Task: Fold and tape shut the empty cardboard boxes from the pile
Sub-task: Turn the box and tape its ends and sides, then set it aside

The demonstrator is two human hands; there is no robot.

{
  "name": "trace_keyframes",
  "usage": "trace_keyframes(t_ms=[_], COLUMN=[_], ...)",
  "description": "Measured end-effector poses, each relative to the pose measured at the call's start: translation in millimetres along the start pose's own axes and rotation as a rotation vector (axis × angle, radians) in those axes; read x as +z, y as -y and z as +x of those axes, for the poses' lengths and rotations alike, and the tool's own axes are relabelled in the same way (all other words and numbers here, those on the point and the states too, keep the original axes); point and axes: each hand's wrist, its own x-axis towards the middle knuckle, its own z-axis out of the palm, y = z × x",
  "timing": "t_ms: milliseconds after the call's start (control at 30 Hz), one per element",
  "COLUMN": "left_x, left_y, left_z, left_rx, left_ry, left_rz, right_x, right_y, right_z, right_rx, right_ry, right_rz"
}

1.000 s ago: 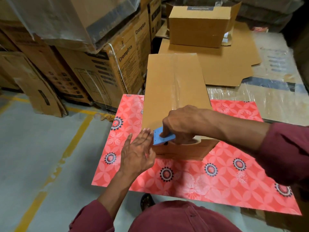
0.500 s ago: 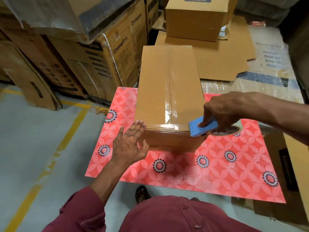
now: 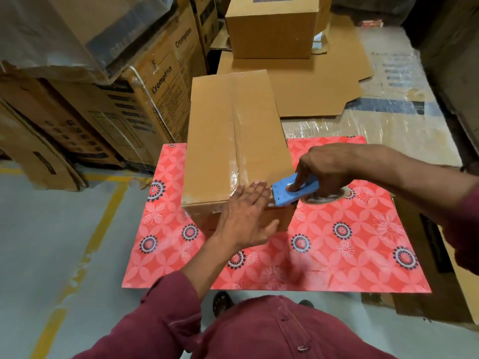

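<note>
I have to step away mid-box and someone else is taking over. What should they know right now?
Left hand: flat, fingers straight, pressing the near edge of the box.
Right hand: gripping the blue tape dispenser at the box's near right corner.
Box sits on the red patterned mat.
Done: flaps folded, tape along the top seam.
Left: finish and cut the near-edge strip, then fold the flat cardboard behind.

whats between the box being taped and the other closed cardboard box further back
In the head view, only flattened cardboard sheets lie between the taped brown cardboard box and the closed cardboard box at the back.
</note>
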Motion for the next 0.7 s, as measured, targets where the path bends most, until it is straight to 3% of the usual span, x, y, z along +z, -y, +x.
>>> trace_keyframes(t_ms=[200, 500, 700], left_x=[3.3, 0.8, -5.0], left_y=[7.2, 4.2, -2.3], left_z=[-6.8, -5.2, -1.7], left_rx=[0.014, -0.022, -0.036], left_ry=[-0.023, 0.043, 0.067], left_rz=[-0.064, -0.066, -0.043], right_x=[20.9, 49.1, 59.1], right_y=[-22.7, -90.2, -77.1], right_z=[-3.0, -39.5, -33.3], right_rx=[-0.039, 0.110, 0.105], right_ry=[-0.092, 0.057, 0.037], right_rz=[0.061, 0.144, 0.110])
